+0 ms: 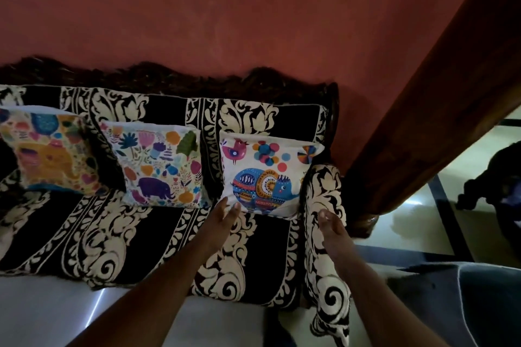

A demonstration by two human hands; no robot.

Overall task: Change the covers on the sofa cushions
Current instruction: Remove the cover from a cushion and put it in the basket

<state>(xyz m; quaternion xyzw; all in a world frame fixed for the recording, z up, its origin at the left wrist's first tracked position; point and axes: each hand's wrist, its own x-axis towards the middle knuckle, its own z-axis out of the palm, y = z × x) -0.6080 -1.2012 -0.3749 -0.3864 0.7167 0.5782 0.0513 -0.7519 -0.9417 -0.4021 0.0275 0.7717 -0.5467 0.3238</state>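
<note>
Three square cushions with printed covers are seen leaning against the back of a sofa (135, 236) that is covered in black fabric with a cream leaf and scroll pattern. The white cushion with a blue elephant, a pink bird and coloured dots (266, 175) is placed at the right end of the seat, just beside the padded armrest (324, 205), which carries the same black and cream pattern. The white cushion with a purple elephant and flowers (160, 166) is placed in the middle. The pale cushion with an orange elephant (48, 152) is placed at the left end and is partly blurred.

The left hand (225, 213) is stretched forward with straight, relaxed fingers, and its fingertips are at the lower left edge of the blue-elephant cushion; it cannot be told if the cover is really touched. The right hand (331, 224) is held in front of the armrest with loosely bent fingers, and nothing is gripped by it.

A red-brown wall (225, 14) is seen behind the sofa. A dark wooden frame (439, 98) is seen at the right, and a pale shiny floor (417, 205) beyond it.
</note>
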